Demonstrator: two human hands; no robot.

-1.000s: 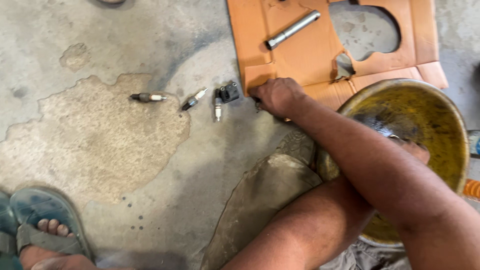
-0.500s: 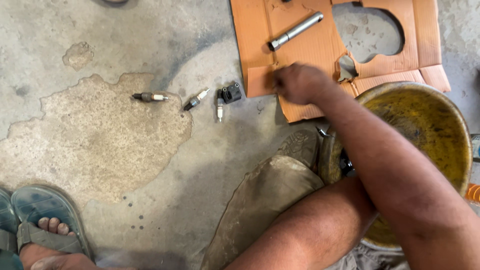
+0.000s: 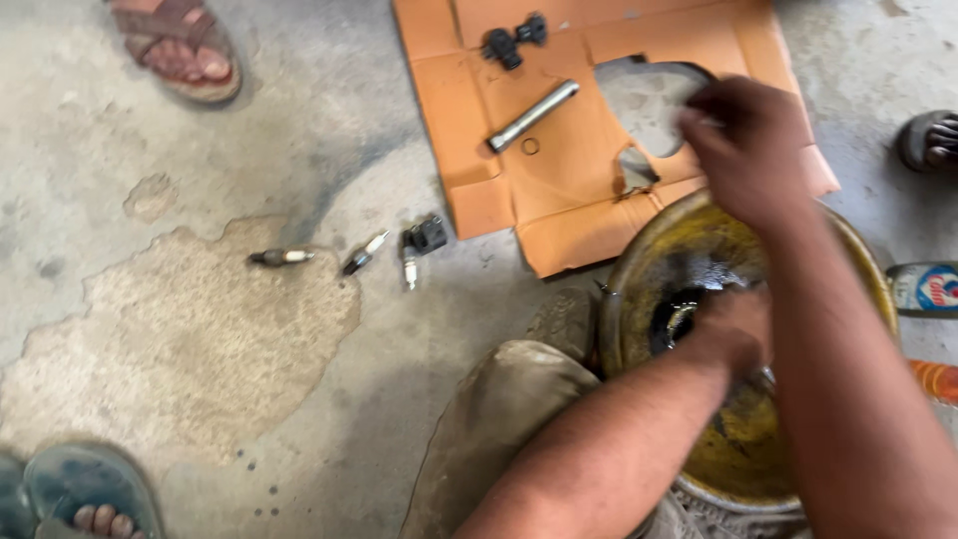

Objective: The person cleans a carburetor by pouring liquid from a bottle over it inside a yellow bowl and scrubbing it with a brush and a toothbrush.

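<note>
My right hand (image 3: 748,140) hangs blurred over the orange cardboard sheet (image 3: 559,180), by its cut-out hole. Its fingers are pinched, and I cannot tell whether they hold anything. My left hand (image 3: 730,331) is down inside the dirty yellow bowl (image 3: 639,269), fingers curled on a dark metal part (image 3: 677,321). On the cardboard lie a grey metal tube (image 3: 534,115), a small ring (image 3: 530,146) and two black connectors (image 3: 514,40). Three spark plugs (image 3: 364,252) and a small black part (image 3: 427,235) rest on the concrete to the left.
My bent knee (image 3: 499,429) is in front of the bowl. Another person's sandalled foot (image 3: 180,45) is at the top left, a flip-flop foot (image 3: 80,494) at the bottom left, and a third foot (image 3: 928,140) at the right edge. A can (image 3: 923,287) lies right of the bowl.
My right hand has moved from the cardboard's lower left corner, near the small black part, up and right to the cut-out hole. My left hand stays in the bowl.
</note>
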